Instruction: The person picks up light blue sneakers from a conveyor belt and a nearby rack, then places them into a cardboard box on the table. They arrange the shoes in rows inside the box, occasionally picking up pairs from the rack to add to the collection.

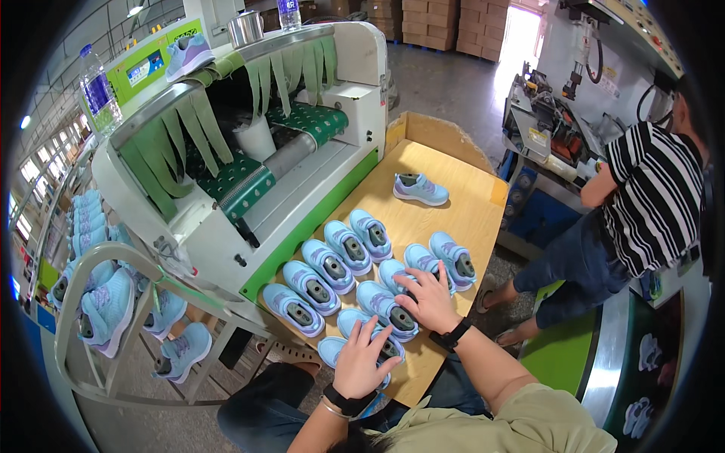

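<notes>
Lined up at five to seven o'clock, presumably for easy reach, on tan rectangular wood-grain tabletop [468, 189]: light-blue, lilac-trimmed fabric shoes [319, 257]. Spread over these, unclenched: left hand [365, 360], right hand [433, 302].

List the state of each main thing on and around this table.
Left hand: spread, palm down, over near-row shoes
Right hand: spread, palm down, over near-row shoes
Five-shoe row: upright, inserts inside
Lone shoe: upright, apart
Left bottle: upright, capped
Metal pot: upright
Curtain strips: hanging
Conveyor belt: running or stopped, cannot tell
</notes>
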A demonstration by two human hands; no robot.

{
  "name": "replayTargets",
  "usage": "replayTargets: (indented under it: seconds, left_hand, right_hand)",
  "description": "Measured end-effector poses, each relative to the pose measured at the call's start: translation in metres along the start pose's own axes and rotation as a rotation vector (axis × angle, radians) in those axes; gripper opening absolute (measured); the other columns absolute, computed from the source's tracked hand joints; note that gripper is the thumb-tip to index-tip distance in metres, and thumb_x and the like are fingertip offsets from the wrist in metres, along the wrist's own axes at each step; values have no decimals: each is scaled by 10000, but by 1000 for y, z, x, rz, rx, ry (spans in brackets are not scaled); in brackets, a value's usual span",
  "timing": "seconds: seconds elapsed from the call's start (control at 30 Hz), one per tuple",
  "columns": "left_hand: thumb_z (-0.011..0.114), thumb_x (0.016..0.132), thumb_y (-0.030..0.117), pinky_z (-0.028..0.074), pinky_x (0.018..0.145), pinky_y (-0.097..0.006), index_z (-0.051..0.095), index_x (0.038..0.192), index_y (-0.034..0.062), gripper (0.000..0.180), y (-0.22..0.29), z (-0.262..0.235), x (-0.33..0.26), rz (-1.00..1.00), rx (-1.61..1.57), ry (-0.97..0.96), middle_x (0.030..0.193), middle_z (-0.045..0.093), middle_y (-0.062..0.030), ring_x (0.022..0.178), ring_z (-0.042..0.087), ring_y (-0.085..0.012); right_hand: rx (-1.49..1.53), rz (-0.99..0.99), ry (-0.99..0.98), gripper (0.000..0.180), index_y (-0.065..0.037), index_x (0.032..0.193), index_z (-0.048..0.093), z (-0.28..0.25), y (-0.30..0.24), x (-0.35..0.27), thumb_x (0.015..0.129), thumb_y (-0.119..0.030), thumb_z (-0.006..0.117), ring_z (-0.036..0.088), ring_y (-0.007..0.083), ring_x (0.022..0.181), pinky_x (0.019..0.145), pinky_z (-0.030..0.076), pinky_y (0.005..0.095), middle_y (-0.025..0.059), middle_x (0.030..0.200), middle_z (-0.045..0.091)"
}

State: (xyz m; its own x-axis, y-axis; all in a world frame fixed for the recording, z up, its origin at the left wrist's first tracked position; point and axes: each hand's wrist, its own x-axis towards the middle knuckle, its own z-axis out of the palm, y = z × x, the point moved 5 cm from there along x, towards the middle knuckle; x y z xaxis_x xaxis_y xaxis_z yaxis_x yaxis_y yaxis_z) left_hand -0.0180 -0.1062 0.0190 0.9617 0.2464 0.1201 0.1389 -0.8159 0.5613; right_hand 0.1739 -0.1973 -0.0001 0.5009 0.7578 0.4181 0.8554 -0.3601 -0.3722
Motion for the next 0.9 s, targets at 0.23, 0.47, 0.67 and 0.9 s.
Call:
replayTargets:
  seconds: [0.23,0.47,0.67,0.9]
  left_hand:
    - [781,869,437,448,1097,-529,592,1437,155,663,-1,-2,2,-10,-16,-8,1545,468,-180,1390,436,-515]
    - [772,876,449,465,1071,-544,576,1443,161,665,1,-3,5,-23,-29,-47,1523,478,-161,1388,429,-519]
    - [756,893,453,457,1078,-549,550,1463,184,663,-5,-1,6,-6,-41,-71,1509,482,-168,1385,425,-524]
    - [694,1000,358,232,1257,-451,221,1616,-4,858,-40,-44,22,-134,-598,25,1670,242,-235,1546,278,-358]
  right_hand:
    - [203,203,-287,478,-92,1269,683,-34,22,52,902,-394,739,649,355,1097,1090,385,526,161,1179,707]
    - [-13,335,-136,833,7,1412,534,-18,171,220,751,-362,883,627,372,1246,1061,489,454,222,1315,668]
    - [-84,507,-187,684,-93,1335,554,41,244,233,748,-260,864,677,377,1159,1000,527,453,205,1224,710]
    - [0,214,-225,538,-99,1203,624,-35,159,209,716,-118,851,651,392,1167,990,518,452,180,1195,712]
